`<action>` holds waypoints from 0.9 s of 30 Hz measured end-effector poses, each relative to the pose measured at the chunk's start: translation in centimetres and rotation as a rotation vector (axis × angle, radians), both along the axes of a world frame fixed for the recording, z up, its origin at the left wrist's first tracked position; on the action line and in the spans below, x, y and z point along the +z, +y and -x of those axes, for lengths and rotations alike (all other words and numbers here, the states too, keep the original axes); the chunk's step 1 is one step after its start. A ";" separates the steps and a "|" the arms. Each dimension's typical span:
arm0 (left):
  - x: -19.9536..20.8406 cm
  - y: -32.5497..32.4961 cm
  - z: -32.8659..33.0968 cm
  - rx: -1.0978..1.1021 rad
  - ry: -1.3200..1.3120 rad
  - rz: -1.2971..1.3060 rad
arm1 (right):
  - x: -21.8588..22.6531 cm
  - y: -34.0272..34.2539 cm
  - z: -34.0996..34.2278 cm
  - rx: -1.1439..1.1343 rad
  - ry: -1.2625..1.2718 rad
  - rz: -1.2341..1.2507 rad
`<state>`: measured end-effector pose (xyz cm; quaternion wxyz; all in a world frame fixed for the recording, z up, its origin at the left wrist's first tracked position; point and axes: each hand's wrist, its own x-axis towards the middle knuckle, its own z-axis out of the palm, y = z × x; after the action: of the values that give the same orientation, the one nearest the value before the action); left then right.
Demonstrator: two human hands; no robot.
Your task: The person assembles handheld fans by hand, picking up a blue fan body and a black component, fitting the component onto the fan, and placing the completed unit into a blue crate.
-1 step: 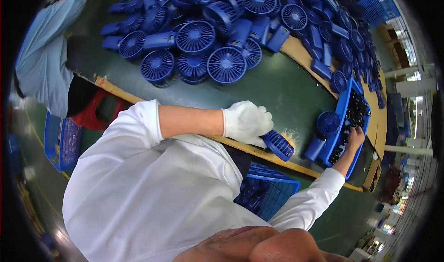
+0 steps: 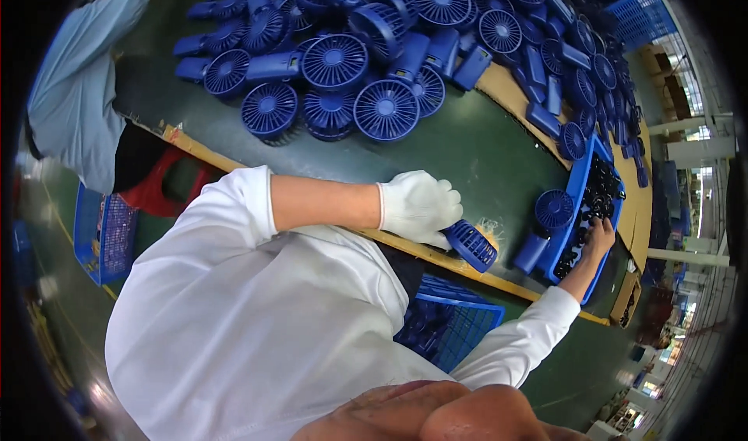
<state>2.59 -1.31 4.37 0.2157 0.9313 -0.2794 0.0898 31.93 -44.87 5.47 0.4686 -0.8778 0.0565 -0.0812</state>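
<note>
1. Head view: the left hand (image 2: 419, 206), in a white glove, has its grip closed around a blue fan grille piece (image 2: 470, 245), holding it just above the near edge of the green counter (image 2: 460, 149).
2. The right hand (image 2: 598, 237), bare, reaches into a blue tray (image 2: 578, 184) at the right end of the counter. Its fingers rest among small black parts (image 2: 600, 195) in the tray; whether the grip is closed on any of them cannot be told.
3. A round blue fan head (image 2: 554, 209) with its handle lies just beside the tray, between the two hands.
4. A large pile of blue fan housings (image 2: 366, 59) covers the far side of the counter and runs along it to the right.
5. A blue mesh crate (image 2: 450, 326) sits below the counter edge, near the person's lap.
6. At the upper left another person in a light blue sleeve (image 2: 82, 75) is beside the counter, with a red stool (image 2: 160, 192) and a second blue basket (image 2: 101, 234) near them.
</note>
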 end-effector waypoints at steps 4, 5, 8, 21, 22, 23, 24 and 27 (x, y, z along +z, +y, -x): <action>-0.1 0.2 0.0 0.009 -0.074 0.009 | 0.6 1.4 1.6 -0.026 -0.088 0.115; -0.2 0.3 0.0 0.005 -0.075 0.002 | 0.3 1.4 2.2 -0.043 -0.121 0.064; 0.6 0.2 -0.5 0.024 0.056 -0.013 | 1.1 0.8 4.1 -0.092 -0.114 -0.080; -0.1 1.5 -2.2 0.187 0.693 1.212 | -0.4 26.7 27.8 0.325 -0.122 -0.973; 0.6 1.5 -2.0 0.227 0.741 1.187 | -0.9 27.3 28.3 0.334 -0.087 -1.033; 0.8 1.4 -1.9 0.268 0.787 1.164 | -1.3 28.0 28.7 0.345 -0.051 -1.092; 0.6 1.1 -1.7 0.282 0.654 1.077 | -1.5 28.6 29.0 0.350 -0.025 -1.140; 0.6 0.9 -1.4 0.237 0.450 0.748 | -2.8 29.8 28.7 0.328 -0.021 -1.072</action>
<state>3.98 -0.37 4.93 0.5808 0.8114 -0.0655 0.0040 3.24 -15.04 2.71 0.8563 -0.5133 -0.0522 0.0242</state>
